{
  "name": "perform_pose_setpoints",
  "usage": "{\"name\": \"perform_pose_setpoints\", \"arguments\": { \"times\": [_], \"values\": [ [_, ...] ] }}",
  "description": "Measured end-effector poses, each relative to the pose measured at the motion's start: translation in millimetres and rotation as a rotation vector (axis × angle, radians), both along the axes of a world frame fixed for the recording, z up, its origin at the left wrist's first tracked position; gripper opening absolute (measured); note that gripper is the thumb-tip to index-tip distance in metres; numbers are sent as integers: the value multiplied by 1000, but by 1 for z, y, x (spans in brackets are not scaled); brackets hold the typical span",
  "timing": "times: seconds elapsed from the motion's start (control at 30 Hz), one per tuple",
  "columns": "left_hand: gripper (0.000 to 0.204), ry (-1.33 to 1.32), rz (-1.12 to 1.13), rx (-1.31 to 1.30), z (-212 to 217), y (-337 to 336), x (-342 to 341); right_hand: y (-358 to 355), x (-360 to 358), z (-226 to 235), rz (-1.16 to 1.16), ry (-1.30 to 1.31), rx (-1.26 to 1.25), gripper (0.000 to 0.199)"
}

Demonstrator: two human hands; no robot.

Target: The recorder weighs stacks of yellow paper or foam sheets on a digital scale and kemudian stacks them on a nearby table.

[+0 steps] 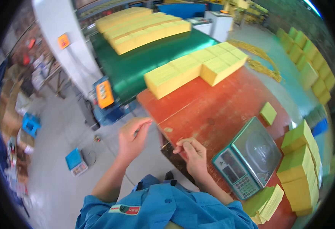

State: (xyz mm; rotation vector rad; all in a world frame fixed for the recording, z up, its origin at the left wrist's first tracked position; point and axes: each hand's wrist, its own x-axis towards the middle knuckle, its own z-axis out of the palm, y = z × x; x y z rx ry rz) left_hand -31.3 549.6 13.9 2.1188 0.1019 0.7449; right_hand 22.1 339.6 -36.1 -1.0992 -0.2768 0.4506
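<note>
My left hand (132, 136) is raised over the floor, just off the near left corner of the red table (182, 105). Its fingers are curled and pressed together. By the table's near edge my right hand (193, 152) is closed, thumb against fingers. Whatever either hand pinches, if anything, is too small to make out. To the right of my right hand stands a digital scale (247, 158) with a bare metal pan. Blocks of stacked yellow paper (198, 65) form a row across the table's far side.
A green conveyor belt (129, 70) carries more yellow paper stacks (144, 28). An orange control box (104, 93) sits at its near end. More yellow stacks (299, 171) and a small pad (268, 113) lie at the right. A blue-topped scale (76, 161) stands on the floor.
</note>
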Motion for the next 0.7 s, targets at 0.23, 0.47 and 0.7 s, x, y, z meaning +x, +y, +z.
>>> {"name": "perform_pose_setpoints", "arguments": {
  "times": [0.23,0.47,0.7],
  "values": [
    [16,55,-310,-80,-4,34,145,38,109,26,-303,-234,-213,19],
    [46,-5,-626,347,-30,11,354,49,257,40,-602,-341,-246,17],
    [74,201,-497,726,-48,-35,510,13,403,26,-783,-627,-901,35]
  ]
}}
